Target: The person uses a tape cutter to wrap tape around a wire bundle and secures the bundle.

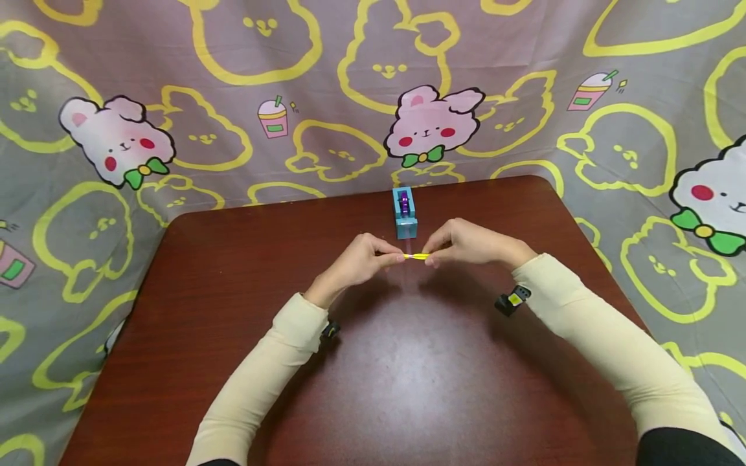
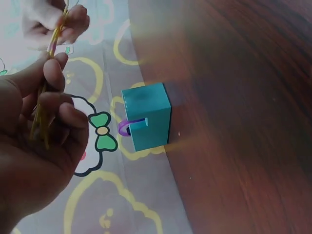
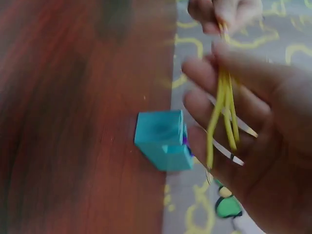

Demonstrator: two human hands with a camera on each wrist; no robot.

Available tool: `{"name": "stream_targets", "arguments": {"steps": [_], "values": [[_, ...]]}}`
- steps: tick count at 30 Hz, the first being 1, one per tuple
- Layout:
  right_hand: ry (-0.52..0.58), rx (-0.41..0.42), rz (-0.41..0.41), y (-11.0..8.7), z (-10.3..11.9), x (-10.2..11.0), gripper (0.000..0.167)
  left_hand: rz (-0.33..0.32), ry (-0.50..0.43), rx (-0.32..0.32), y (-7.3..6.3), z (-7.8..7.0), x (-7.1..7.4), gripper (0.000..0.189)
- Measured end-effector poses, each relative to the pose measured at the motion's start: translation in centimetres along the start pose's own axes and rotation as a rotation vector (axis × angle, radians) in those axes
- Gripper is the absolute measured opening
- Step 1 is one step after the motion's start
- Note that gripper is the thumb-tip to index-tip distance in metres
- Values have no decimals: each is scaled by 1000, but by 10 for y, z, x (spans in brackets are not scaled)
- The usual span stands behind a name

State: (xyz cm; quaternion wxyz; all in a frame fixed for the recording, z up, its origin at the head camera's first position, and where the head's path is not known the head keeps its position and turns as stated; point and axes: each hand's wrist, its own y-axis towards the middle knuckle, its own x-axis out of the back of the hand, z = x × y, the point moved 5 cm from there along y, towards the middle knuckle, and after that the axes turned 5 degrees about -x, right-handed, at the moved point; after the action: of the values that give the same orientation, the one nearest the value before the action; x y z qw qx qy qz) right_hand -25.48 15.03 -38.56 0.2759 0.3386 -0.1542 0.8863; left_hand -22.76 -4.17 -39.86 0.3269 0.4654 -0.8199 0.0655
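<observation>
My left hand (image 1: 362,259) and right hand (image 1: 466,243) meet above the table, each pinching one end of a bundle of thin yellow wires (image 1: 417,256). In the right wrist view the wires' loose ends (image 3: 223,105) fan out under the right palm. A purplish band (image 2: 52,47) shows on the bundle between the two hands. Just beyond the hands stands a teal tape dispenser (image 1: 406,226) with a purple tape roll (image 1: 405,203) in its slot. A faint see-through strip lies between the dispenser's front and the bundle.
The dark reddish-brown table (image 1: 233,285) ends at a hanging curtain (image 1: 326,175) with cartoon prints, close behind the dispenser. Small black wrist devices (image 1: 513,300) sit at the cuffs of both cream sleeves (image 1: 588,323).
</observation>
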Motion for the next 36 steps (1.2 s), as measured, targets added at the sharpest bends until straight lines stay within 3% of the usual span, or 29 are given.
{"name": "stream_targets", "arguments": {"steps": [5,10,14,19,23,27,32,36], "values": [[345,-138,214,13,-34,-3,31,-27,180,-129,-2,-8,1,14],[714,-232,381,17,-66,-20,47,-42,367,-229,-4,-15,1,16],[857,-207,458,19,-78,-35,47,-52,487,-297,-6,-19,1,16],[955,-109,482,22,-79,-42,42,-66,566,-340,-7,-21,0,14],[979,-64,501,22,-75,-42,37,-78,589,-367,-9,-23,0,12],[917,-90,509,21,-71,-39,36,-83,617,-379,-11,-23,0,11],[704,-119,489,18,-60,-30,38,-88,645,-388,-12,-21,-1,10],[515,-102,423,16,-47,-20,34,-101,643,-386,-12,-21,1,11]]}}
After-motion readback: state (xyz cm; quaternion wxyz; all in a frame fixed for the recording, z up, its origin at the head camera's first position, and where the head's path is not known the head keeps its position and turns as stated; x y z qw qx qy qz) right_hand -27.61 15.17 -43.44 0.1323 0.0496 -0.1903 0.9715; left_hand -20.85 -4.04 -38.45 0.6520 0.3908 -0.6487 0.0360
